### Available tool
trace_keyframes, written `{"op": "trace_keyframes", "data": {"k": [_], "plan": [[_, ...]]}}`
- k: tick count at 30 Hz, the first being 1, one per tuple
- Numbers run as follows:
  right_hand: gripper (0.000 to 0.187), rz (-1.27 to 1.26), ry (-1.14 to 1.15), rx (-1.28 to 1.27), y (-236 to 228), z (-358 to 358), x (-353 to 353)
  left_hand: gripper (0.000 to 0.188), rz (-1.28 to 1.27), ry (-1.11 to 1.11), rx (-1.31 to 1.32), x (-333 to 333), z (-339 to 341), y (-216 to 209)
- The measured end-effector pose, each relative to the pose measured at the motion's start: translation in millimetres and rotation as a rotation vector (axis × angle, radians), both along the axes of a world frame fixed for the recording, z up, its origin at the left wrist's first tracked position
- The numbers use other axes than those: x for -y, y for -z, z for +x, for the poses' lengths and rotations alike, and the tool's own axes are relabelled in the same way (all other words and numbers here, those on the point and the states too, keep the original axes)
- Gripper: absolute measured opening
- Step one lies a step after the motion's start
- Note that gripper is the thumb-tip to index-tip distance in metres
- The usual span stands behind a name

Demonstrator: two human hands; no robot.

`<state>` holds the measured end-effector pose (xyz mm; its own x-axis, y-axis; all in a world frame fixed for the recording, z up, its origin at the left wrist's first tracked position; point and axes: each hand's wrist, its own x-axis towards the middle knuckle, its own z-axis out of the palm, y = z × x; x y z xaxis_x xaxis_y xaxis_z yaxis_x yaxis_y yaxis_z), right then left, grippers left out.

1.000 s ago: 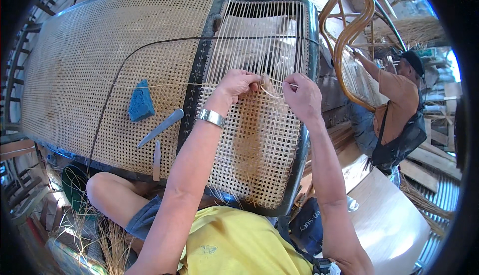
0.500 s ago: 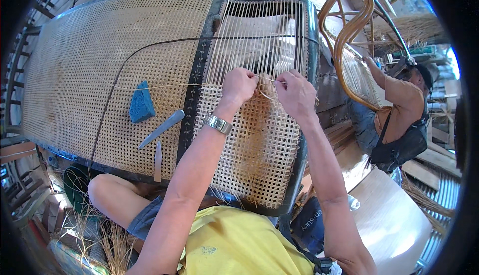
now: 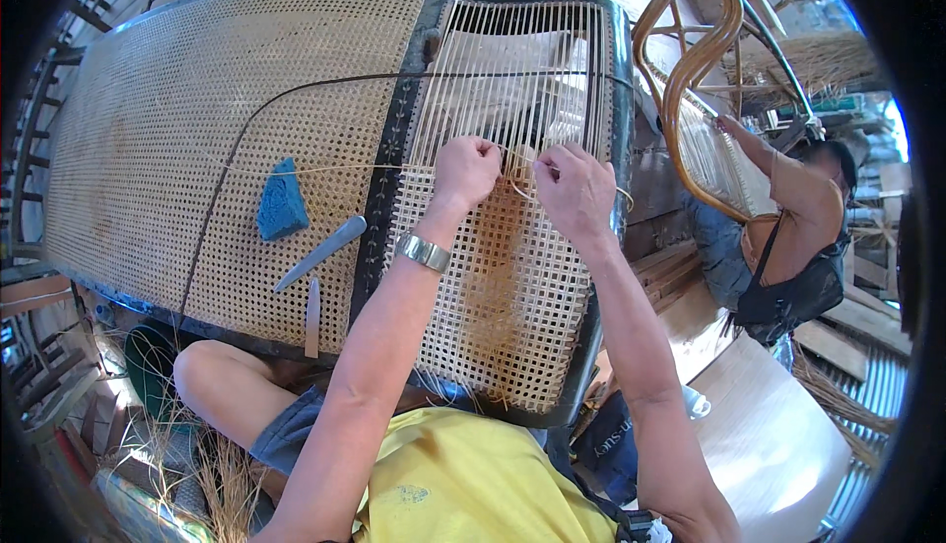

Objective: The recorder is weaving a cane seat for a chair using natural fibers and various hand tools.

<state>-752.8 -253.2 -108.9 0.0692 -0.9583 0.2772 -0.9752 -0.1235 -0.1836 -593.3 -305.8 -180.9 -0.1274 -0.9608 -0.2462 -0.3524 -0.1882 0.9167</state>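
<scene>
My left hand (image 3: 467, 172), with a metal watch on its wrist, pinches a thin cane strand (image 3: 365, 167) at the edge of the weave. The strand trails left over the finished panel. My right hand (image 3: 575, 191), a short way to the right, has its fingers closed by the same strand, which curves between the hands. Below both hands is the open-work woven cane panel (image 3: 443, 331), stained brown down its middle. Parallel lengthwise strands (image 3: 490, 45) stretch bare across the dark frame (image 3: 613, 100) beyond them. The fingertips are partly hidden.
On the larger woven panel (image 3: 128, 149) at left lie a blue block (image 3: 282, 204), a grey pointed flat tool (image 3: 320, 253) and a narrow pale blade (image 3: 312, 320). A dark thin rod (image 3: 258, 109) arches across. At right, another person (image 3: 803, 193) works by a curved rattan frame (image 3: 682, 80).
My right hand has shifted slightly left, nearer my left hand. The left hand stays nearly in place, its wrist a little turned. The strand's loop between them has changed shape.
</scene>
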Motion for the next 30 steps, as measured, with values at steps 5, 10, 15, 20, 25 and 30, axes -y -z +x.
{"op": "trace_keyframes", "data": {"k": [5, 10, 15, 20, 25, 30], "plan": [[0.007, 0.015, 0.005, 0.008, -2, -5, -1, 0.020, 0.040, 0.060, 0.014, 4, -7, -3], [0.007, 0.058, 0.000, 0.082, -4, -6, 1, 0.019, 0.270, -0.011, -0.335, 13, 3, 17], [0.007, 0.065, 0.025, 0.032, -1, -3, 1, 0.025, 0.612, -0.041, -0.704, 11, 12, 13], [0.007, 0.031, 0.008, 0.000, 5, 9, 4, 0.020, 0.288, -0.094, -0.549, 2, 5, 18], [0.010, 0.095, 0.052, 0.029, 2, 4, 6, 0.020, -0.075, 0.014, 0.115, 1, -1, 17], [0.011, 0.206, 0.060, 0.029, 5, -5, 12, 0.019, 0.281, 0.048, -0.109, 7, 7, 15]]}}
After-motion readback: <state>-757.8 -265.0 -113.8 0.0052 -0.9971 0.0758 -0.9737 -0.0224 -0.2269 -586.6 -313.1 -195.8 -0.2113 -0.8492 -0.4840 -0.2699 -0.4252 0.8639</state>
